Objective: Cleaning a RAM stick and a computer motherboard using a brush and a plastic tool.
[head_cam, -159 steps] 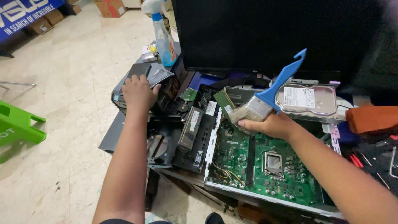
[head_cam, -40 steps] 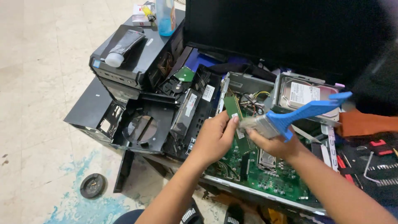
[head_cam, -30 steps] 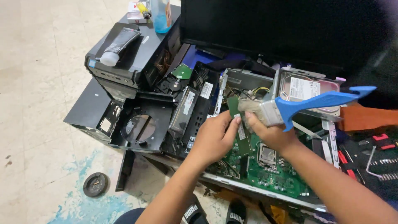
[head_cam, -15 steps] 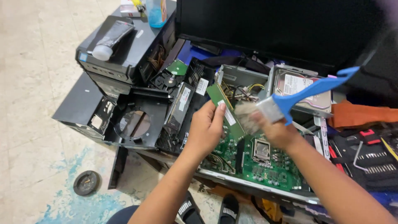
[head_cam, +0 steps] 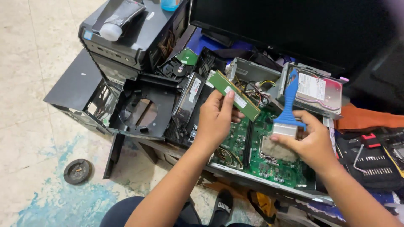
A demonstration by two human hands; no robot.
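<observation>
My left hand point(head_cam: 215, 122) holds a long green memory stick point(head_cam: 234, 95) by its lower edge, lifted above the green motherboard point(head_cam: 261, 155). My right hand point(head_cam: 309, 141) grips a paintbrush with a blue handle point(head_cam: 288, 103); its pale bristles point(head_cam: 275, 147) point down at the board near the processor socket. The motherboard lies in an open computer case on the worktop in front of me.
A hard drive point(head_cam: 317, 90) in a metal cage sits behind the board, under a large black monitor point(head_cam: 294, 29). A black computer case point(head_cam: 134, 38) with a tube on top stands at the left. A tool kit point(head_cam: 374, 162) lies at the right. A round black disc point(head_cam: 77, 171) lies on the floor.
My left hand came from the black case at the left to the board and lifted the memory stick out. The brush swung from pointing right to upright, bristles down.
</observation>
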